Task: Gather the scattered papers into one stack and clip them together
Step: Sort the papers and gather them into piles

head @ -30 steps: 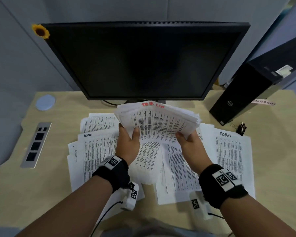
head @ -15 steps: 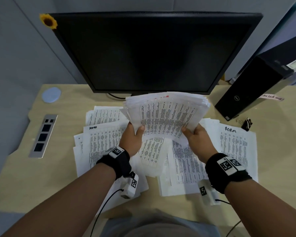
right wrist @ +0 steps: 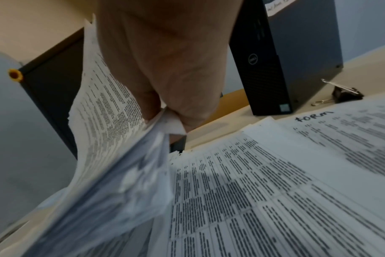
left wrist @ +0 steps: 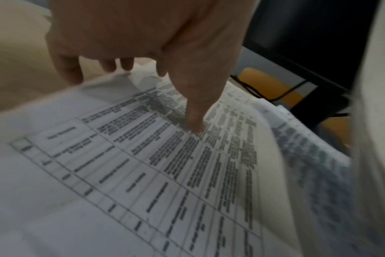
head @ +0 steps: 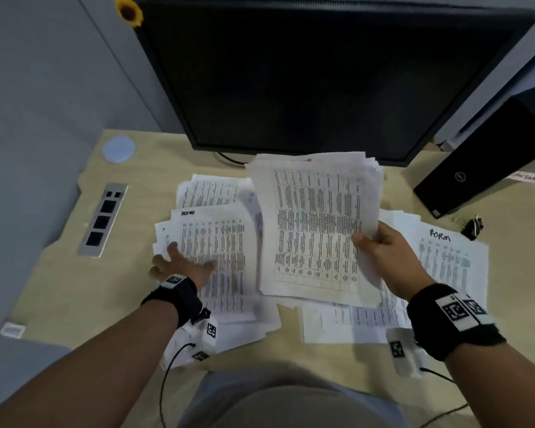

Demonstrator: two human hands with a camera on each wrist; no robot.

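Monitor [head: 322, 72]: large, dark screen, upright at the back of the bench [head: 59, 288]; yellow sunflower ornament [head: 129, 11] on its upper left corner.
Computer tower [head: 488, 162]: black, right of the monitor; the right wrist view shows its logo and a white label near the top.
Loose papers [head: 217, 248]: printed tables, fanned over the bench middle; one headed "form" [head: 448, 257] on the right.
Held stack [head: 315, 230]: raised and tilted, pinched at its right edge by the right hand [head: 386, 257], thumb on top; the right wrist view shows the sheet edges uneven.
Left hand [head: 183, 267]: fingers spread, flat on the left sheets; the left wrist view shows a fingertip [left wrist: 195, 121] pressing the print.
Socket panel [head: 104, 219]: grey, set in the bench at left.
Binder clip [head: 473, 227]: black, on the bench just beside the "form" sheet.
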